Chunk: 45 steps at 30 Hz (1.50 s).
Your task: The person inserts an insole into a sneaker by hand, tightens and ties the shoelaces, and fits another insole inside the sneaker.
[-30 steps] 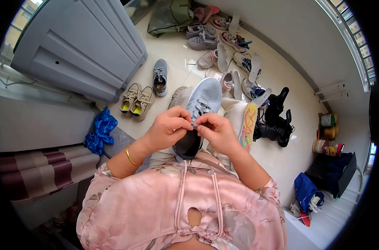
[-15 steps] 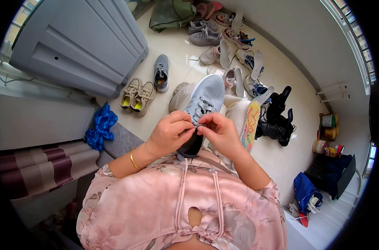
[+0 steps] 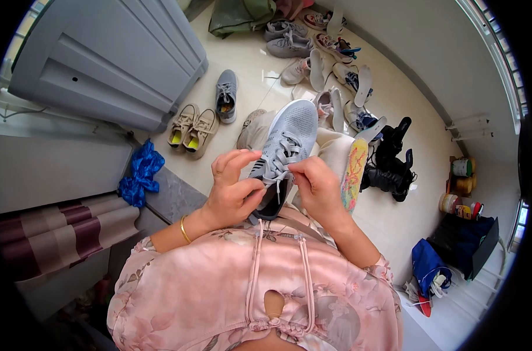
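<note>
A grey knit sneaker (image 3: 295, 126) rests on my lap, toe pointing away, with its dark opening towards me. Loops of grey lace (image 3: 279, 167) lie over its tongue. My left hand (image 3: 234, 187), with a gold bangle at the wrist, is at the shoe's left side, thumb and fingers apart. On the right side my right hand (image 3: 317, 182) pinches the lace between thumb and forefinger. A colourful insole (image 3: 353, 175) lies beside the shoe on the right.
A matching grey sneaker (image 3: 225, 96) and beige shoes (image 3: 200, 133) stand on the tiled floor. More shoes with insoles (image 3: 365, 85) line the right side, near black shoes (image 3: 389, 167). A grey cabinet (image 3: 114, 64) and blue bag (image 3: 142, 174) are at left.
My hands have moved apart from their meeting point at the laces. The left hand has opened and come off the lace, and the shoe has shifted slightly right and away.
</note>
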Tool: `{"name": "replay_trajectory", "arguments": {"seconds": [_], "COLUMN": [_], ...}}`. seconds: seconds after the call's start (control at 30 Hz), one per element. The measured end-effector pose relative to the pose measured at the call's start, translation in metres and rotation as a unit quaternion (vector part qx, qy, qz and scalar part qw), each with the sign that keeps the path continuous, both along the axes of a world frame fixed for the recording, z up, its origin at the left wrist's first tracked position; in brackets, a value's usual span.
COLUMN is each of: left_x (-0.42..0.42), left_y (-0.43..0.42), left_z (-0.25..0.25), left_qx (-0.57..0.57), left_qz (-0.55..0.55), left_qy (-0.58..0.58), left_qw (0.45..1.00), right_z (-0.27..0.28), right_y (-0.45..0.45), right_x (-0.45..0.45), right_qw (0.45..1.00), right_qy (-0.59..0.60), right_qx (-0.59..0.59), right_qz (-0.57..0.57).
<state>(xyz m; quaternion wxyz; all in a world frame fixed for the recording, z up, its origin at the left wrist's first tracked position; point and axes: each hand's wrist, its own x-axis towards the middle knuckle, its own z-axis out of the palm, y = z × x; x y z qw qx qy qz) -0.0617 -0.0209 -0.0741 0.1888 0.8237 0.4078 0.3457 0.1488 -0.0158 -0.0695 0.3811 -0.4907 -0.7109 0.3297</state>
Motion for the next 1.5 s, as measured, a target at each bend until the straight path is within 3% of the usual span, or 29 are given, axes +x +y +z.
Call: {"name": "replay_trajectory", "arguments": {"seconds": [0.27,0.53,0.7,0.8,1.0,1.13,1.23,1.3,1.4,1.5], "left_x": [-0.012,-0.016,-0.013,-0.011,-0.007,-0.010,-0.008,-0.006,-0.005,-0.008], "left_y": [-0.010,-0.008,-0.003,-0.001,0.002,0.005,0.004,0.006,0.007,0.010], "left_z": [-0.013,-0.018,-0.012,-0.010,-0.010,-0.008,-0.019,-0.018,-0.015,-0.016], "left_qx": [-0.111,-0.302,-0.305,-0.304,-0.312,-0.339,-0.415,-0.425,-0.429,-0.438], "left_qz": [-0.018,-0.063,-0.076,-0.070,-0.067,-0.071,-0.066,-0.046,-0.027,-0.025], "left_qy": [-0.063,-0.205,-0.201,-0.190,-0.250,-0.271,-0.372,-0.400,-0.402,-0.395], "left_qw": [0.992,0.929,0.928,0.931,0.914,0.898,0.828,0.810,0.808,0.807], "right_z": [0.000,-0.006,0.015,0.022,0.009,0.001,-0.005,-0.012,-0.005,-0.002], "right_y": [0.007,0.009,0.009,0.017,0.026,0.029,0.026,0.026,0.031,0.027], "right_x": [0.011,0.012,0.006,0.000,-0.010,-0.006,-0.005,-0.001,0.006,0.004], "right_qw": [0.998,0.998,0.997,0.990,0.977,0.981,0.993,0.998,0.990,0.988], "right_qy": [0.022,0.013,-0.055,-0.096,-0.103,-0.099,-0.033,0.019,-0.065,-0.106], "right_qx": [-0.014,-0.023,-0.044,0.107,0.133,0.118,0.080,0.043,0.092,0.064], "right_qz": [-0.052,-0.052,-0.036,0.011,0.131,0.115,0.086,0.052,0.086,0.097]}}
